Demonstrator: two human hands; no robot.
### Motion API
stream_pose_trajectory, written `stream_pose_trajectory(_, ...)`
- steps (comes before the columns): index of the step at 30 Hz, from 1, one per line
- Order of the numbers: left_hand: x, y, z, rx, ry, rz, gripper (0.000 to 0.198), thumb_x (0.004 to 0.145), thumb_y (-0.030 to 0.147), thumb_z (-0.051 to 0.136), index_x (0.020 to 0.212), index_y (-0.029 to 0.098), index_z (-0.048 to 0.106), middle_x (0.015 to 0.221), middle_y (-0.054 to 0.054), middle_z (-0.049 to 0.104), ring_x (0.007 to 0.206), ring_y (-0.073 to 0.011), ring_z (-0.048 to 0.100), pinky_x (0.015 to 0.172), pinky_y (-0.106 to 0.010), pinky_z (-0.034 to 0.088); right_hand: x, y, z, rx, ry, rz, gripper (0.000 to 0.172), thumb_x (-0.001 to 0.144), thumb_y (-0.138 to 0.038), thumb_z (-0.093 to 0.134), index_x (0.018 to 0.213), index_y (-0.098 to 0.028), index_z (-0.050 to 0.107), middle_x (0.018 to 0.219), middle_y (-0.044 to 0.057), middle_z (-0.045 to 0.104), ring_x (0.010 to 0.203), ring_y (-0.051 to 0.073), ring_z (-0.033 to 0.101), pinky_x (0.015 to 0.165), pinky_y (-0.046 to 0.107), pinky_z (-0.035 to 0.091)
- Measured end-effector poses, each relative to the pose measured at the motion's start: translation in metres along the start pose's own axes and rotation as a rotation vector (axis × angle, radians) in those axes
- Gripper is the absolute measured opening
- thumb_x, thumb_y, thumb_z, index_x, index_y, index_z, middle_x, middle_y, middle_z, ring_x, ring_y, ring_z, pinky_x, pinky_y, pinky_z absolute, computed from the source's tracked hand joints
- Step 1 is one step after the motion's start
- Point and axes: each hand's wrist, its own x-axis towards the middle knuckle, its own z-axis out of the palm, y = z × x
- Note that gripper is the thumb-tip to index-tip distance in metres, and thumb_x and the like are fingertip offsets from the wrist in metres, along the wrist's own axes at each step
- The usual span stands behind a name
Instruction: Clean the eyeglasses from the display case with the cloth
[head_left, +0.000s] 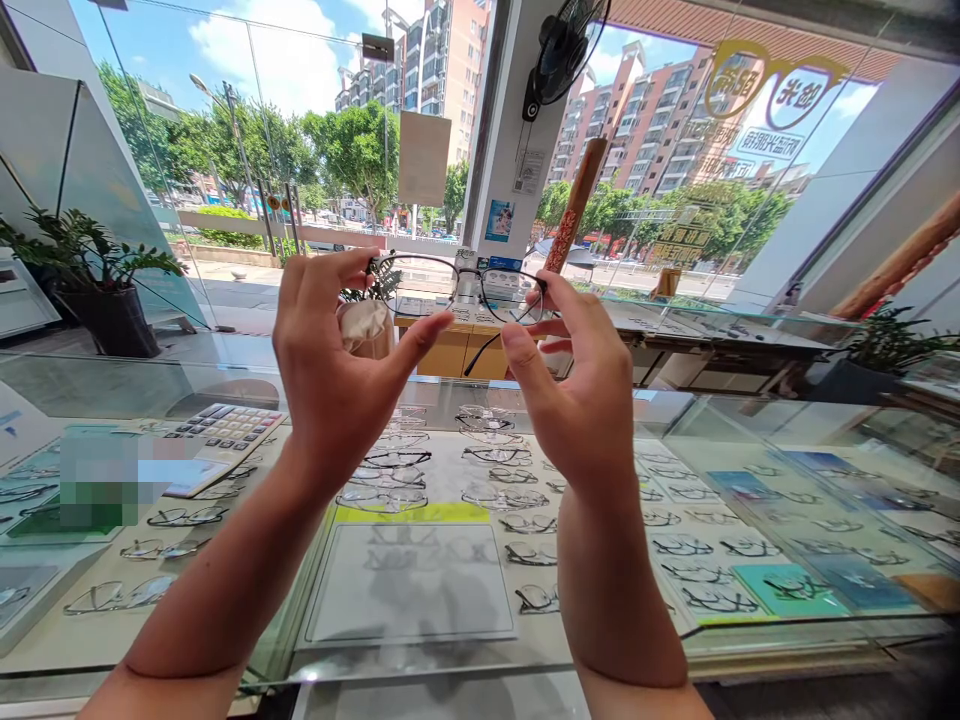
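Eyeglasses [467, 271] in the fingertip grip of left hand [326, 345] and right hand [581, 375] above a glass counter [420, 668], windows [300, 100] beyond.

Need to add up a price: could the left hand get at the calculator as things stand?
Probably, though the left hand would first have to release the held eyeglasses; nothing visible blocks the calculator.
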Motion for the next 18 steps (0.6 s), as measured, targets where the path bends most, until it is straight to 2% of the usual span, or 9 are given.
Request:
stream_pose_trajectory(7,0.0,0.001,0.001,-0.102,-0.007,-0.118,0.053,0.089,0.068,0.089,0.127,0.033,0.074,0.119,-0.008,0.076,0.11,-0.0336,0.075,0.088,-0.055,0.066,0.001,-0.004,0.0,-0.042,0.033,-0.016,0.05,0.11,-0.053,0.065,0.156,-0.034,0.065,0.133,0.01,0.075,0.101,0.026,0.077,0.095,0.053,0.068)
stream_pose_trajectory(11,0.001,-0.001,0.001,-0.201,-0.045,-0.201,0.056,0.083,0.067,0.095,0.126,0.036,0.076,0.12,-0.008,0.077,0.114,-0.0352,0.074,0.081,-0.05,0.064,0.002,-0.007,-0.002,-0.064,0.053,-0.011,0.051,0.108,-0.053,0.067,0.154,-0.032,0.067,0.129,0.01,0.075,0.11,0.028,0.075,0.098,0.053,0.066)
stream_pose_trajectory(14,0.001,-0.005,0.001,-0.24,-0.068,-0.211,0.057,0.084,0.069,0.093,0.127,0.037,0.076,0.122,-0.008,0.079,0.113,-0.0344,0.074,0.078,-0.049,0.063,0.003,-0.011,-0.003,-0.063,0.08,-0.012,0.049,0.107,-0.051,0.069,0.153,-0.032,0.069,0.128,0.009,0.076,0.119,0.03,0.073,0.103,0.056,0.063)
stream_pose_trajectory(18,0.0,-0.008,0.001,-0.259,-0.083,-0.197,0.059,0.085,0.073,0.091,0.13,0.036,0.076,0.124,-0.008,0.079,0.113,-0.0343,0.075,0.077,-0.049,0.062,0.004,-0.012,-0.004,-0.043,0.083,-0.003,0.05,0.106,-0.051,0.071,0.153,-0.032,0.069,0.128,0.01,0.075,0.119,0.031,0.073,0.104,0.056,0.063)
